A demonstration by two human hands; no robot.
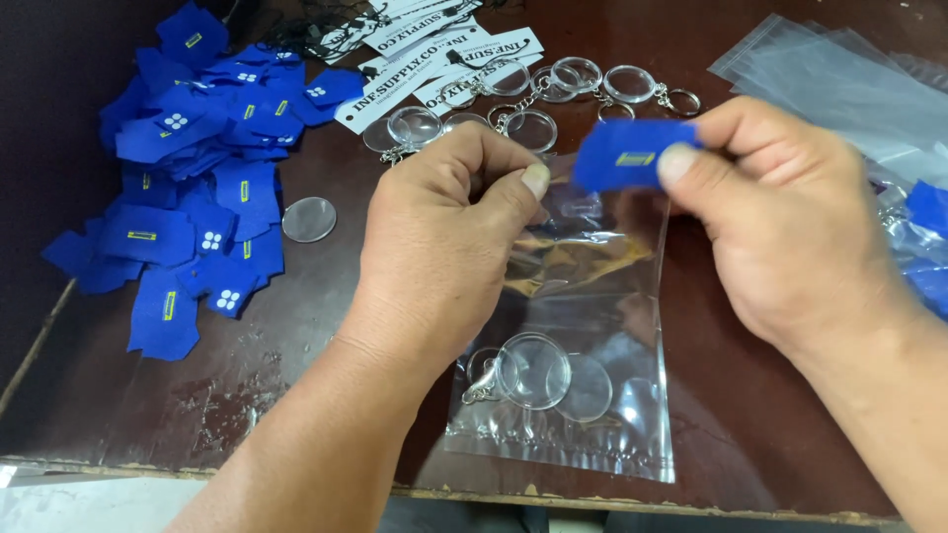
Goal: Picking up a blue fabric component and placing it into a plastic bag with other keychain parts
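Observation:
My left hand (449, 232) pinches the open top edge of a clear plastic bag (592, 326) that lies on the dark wooden table (326, 326). Inside the bag's lower part sit a clear round keychain case (533, 370) with a metal ring and a loose clear disc (590, 388). My right hand (780, 222) holds a small blue fabric piece (624, 156) with a yellow mark between thumb and fingers, right at the bag's mouth.
A heap of blue fabric pieces (197, 168) covers the table's left side, with one loose clear disc (309, 219) beside it. Several clear keychain cases (553, 94) and white paper tags (434, 59) lie at the back. Empty clear bags (849, 89) are stacked at the right.

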